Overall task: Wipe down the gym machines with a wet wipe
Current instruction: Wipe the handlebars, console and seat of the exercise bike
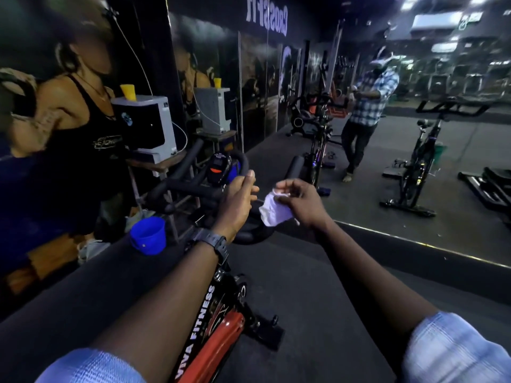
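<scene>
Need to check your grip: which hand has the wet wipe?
The right hand pinches the white wet wipe; the left hand, with the wristwatch, holds no wipe.

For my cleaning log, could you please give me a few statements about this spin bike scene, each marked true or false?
1. The right hand pinches the white wipe. True.
2. The left hand holds the blue cup. False: it rests on the handlebar; the cup stands apart to the left.
3. The wipe is pressed onto the bike's red frame. False: it is held up beside the handlebar.
4. A watch sits on the left wrist. True.
</scene>
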